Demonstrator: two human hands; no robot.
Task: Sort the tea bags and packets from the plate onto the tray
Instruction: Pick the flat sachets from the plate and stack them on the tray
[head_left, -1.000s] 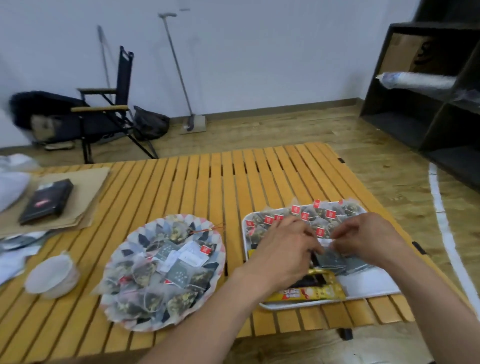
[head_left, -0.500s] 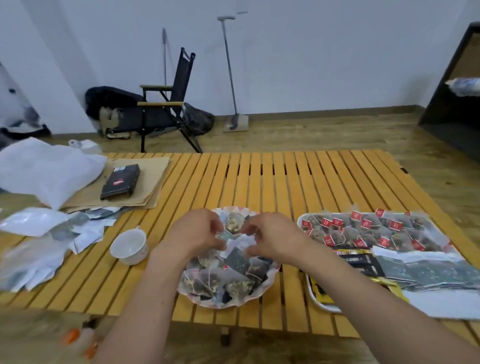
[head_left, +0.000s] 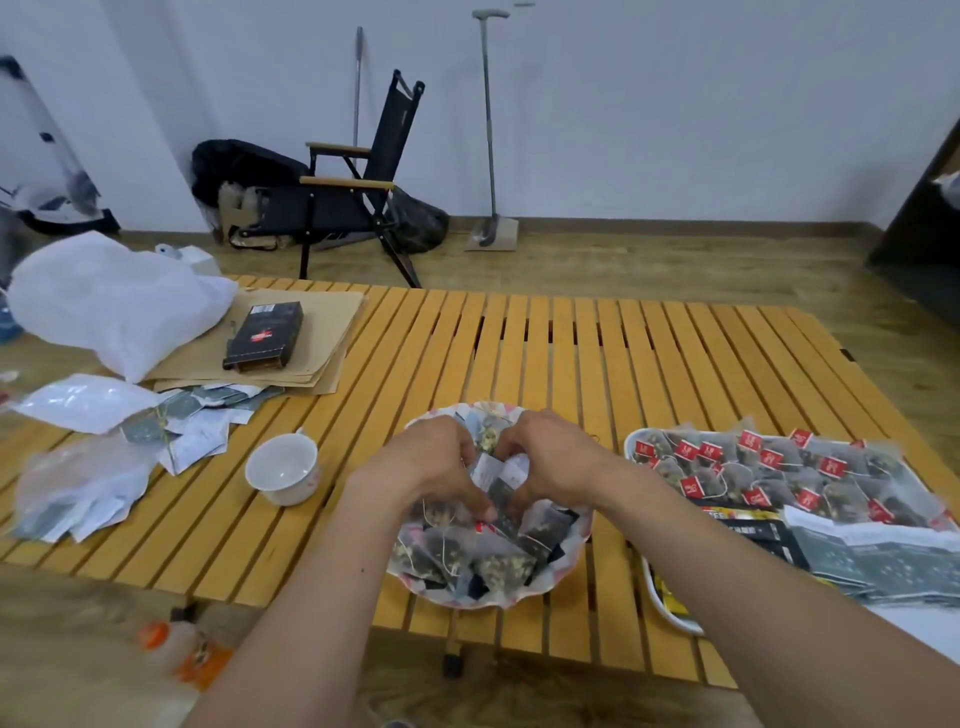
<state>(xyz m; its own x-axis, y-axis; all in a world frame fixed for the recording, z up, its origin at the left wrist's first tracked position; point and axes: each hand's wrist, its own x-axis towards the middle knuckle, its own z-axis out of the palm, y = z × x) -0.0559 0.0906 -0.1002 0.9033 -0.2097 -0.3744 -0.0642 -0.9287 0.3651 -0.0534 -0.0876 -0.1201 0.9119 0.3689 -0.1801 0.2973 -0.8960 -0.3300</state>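
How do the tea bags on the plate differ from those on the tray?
The plate's tea bags lie in a heap; the tray's tea bags are spread in rows, red tags up. The left hand and right hand reach into the plate's; the tray's lie untouched. Both are translucent pouches.

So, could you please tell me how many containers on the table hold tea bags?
2: the plate under the left hand and right hand, mid-front, and the tray to its right. The white bag at the far left might hide others.
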